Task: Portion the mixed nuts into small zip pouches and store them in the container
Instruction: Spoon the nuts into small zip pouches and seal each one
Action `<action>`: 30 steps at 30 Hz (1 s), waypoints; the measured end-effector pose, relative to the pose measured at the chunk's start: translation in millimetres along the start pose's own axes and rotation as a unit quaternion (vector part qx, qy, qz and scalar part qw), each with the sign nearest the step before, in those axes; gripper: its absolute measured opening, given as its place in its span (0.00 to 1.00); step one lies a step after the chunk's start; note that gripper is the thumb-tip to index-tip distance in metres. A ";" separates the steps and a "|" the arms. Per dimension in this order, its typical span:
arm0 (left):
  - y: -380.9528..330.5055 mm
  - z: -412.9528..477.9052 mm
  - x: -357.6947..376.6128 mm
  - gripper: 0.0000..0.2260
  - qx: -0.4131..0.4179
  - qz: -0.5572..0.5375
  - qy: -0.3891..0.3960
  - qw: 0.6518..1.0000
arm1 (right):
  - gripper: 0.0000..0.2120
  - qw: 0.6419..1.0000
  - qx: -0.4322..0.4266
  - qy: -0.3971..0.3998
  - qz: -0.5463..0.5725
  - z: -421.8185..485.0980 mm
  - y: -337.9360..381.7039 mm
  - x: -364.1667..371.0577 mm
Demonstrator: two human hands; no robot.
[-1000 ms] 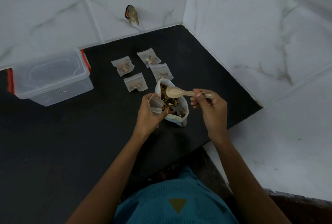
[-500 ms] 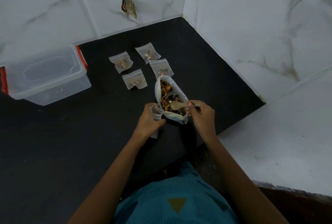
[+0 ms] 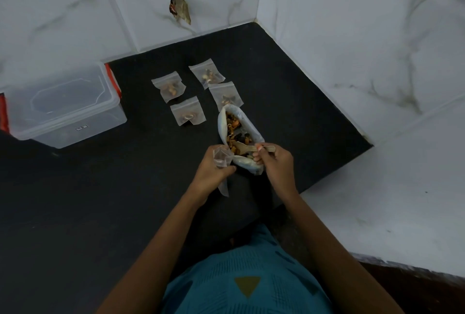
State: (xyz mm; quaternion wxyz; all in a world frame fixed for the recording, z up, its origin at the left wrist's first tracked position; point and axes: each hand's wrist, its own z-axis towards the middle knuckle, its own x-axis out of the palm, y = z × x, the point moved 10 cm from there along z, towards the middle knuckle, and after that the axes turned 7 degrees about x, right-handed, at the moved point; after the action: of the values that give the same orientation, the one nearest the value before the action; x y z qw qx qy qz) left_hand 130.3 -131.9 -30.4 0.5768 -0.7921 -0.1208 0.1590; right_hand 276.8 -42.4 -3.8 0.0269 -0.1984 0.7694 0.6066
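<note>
four filled pouches (image 3: 187, 114) lie beside nut bag (image 3: 222, 125); container (image 3: 100, 122) well apart.

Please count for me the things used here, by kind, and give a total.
Small clear zip pouches filled with nuts: 4
Empty small clear zip pouch, in left hand: 1
Large clear plastic bag of mixed nuts: 1
Pale tan spoon, in right hand: 1
Clear plastic container with red clips: 1
Total: 8

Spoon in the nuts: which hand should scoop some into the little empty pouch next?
The right hand, probably. It holds the wooden spoon, whose bowl sits in the bag of mixed nuts. The left hand grips the empty zip pouch beside the bag.
</note>
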 end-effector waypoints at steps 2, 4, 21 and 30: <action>1.6 0.4 -1.1 0.20 -0.004 -0.007 -0.002 1.000 | 0.06 0.997 0.049 -0.016 0.063 3.8 -8.7 -6.0; 2.1 0.7 -2.3 0.21 -0.009 -0.008 -0.001 1.000 | 0.07 0.991 0.084 -0.027 0.102 6.7 -15.7 -10.9; 0.7 -1.5 0.9 0.23 -0.013 0.014 0.018 1.000 | 0.04 0.999 0.018 -0.014 0.033 0.8 -1.8 -4.9; -0.2 -1.6 1.6 0.22 -0.010 0.014 0.022 1.000 | 0.08 0.985 0.109 -0.021 0.130 1.5 -18.9 -10.1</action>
State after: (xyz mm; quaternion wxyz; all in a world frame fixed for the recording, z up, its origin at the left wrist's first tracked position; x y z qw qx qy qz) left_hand 132.4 -132.6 -29.9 0.5690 -0.8029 -0.0986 0.1477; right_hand 292.2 -41.7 -18.8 -0.0150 -0.0801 0.8492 0.5217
